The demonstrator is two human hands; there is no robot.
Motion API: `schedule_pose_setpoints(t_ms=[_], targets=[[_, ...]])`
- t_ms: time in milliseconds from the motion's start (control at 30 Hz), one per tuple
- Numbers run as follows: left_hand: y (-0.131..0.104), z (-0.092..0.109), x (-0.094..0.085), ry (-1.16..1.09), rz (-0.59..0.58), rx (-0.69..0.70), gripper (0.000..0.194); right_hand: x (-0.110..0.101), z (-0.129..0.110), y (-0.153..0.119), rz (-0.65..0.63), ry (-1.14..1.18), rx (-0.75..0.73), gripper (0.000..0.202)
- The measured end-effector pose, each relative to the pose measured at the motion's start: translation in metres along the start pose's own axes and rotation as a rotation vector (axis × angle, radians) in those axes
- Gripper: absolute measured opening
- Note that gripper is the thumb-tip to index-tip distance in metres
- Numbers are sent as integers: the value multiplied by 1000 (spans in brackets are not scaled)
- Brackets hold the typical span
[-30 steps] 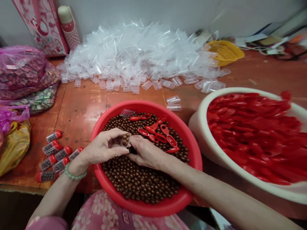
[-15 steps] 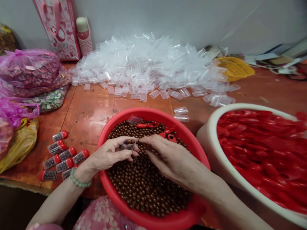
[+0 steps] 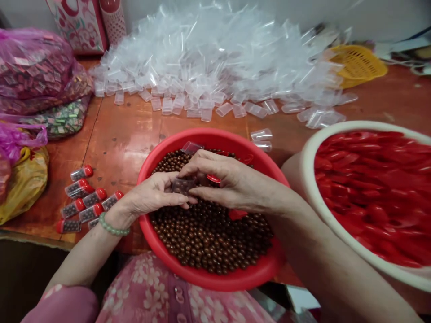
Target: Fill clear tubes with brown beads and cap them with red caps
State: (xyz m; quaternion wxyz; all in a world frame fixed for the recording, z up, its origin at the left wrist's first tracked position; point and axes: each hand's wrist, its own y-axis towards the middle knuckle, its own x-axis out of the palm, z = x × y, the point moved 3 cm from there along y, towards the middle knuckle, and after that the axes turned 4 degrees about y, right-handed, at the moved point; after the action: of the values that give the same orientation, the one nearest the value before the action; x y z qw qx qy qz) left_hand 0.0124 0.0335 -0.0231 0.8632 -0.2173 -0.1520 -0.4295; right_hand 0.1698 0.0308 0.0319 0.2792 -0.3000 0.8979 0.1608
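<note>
My left hand [image 3: 156,192] holds a small clear plastic tube [image 3: 182,185] with dark brown balls in it, fingers and thumb wrapped round it. Bent over from the other side, my right hand [image 3: 224,179] has its forefinger and thumb closed in at the tube's right end; what they pinch, if anything, is hidden. Both hands are above a red basin [image 3: 215,133] of shiny brown balls [image 3: 215,246]. Under my right hand shows a red plastic piece [image 3: 213,178], and another clear tube [image 3: 191,147] lies near the basin's far rim.
Several filled tubes with red caps [image 3: 90,211] lie left of the basin. A white tub [image 3: 307,175] of red plastic pieces [image 3: 373,193] stands at right. Behind are a heap of clear tubes [image 3: 215,58] and a yellow basket [image 3: 362,65]. Filled plastic bags [image 3: 37,67] are at far left.
My right hand has come over the tube, its fingers now curled at the tube's end. The head view has tilted down, so the table appears higher and more of the lap shows.
</note>
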Motion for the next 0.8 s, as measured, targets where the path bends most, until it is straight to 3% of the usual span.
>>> schedule_pose_setpoints(t_ms=[233,333,600,700,800], targets=[[2,-2,2,80,-44,-44,25,4,7,-1,-90,117,127,8],[2,-3,2,110,-20,-47,26,9,13,-3,-137,201,200,15],[1,-3,1,71,-10,-47,29,11,16,-17,-47,362,280,24],[1,-4,-1,14,29,-63,36,9,11,-27,-110,297,305,22],[1,-3,-1,-87,65,-69,41,10,9,-41,-190,90,354,12]])
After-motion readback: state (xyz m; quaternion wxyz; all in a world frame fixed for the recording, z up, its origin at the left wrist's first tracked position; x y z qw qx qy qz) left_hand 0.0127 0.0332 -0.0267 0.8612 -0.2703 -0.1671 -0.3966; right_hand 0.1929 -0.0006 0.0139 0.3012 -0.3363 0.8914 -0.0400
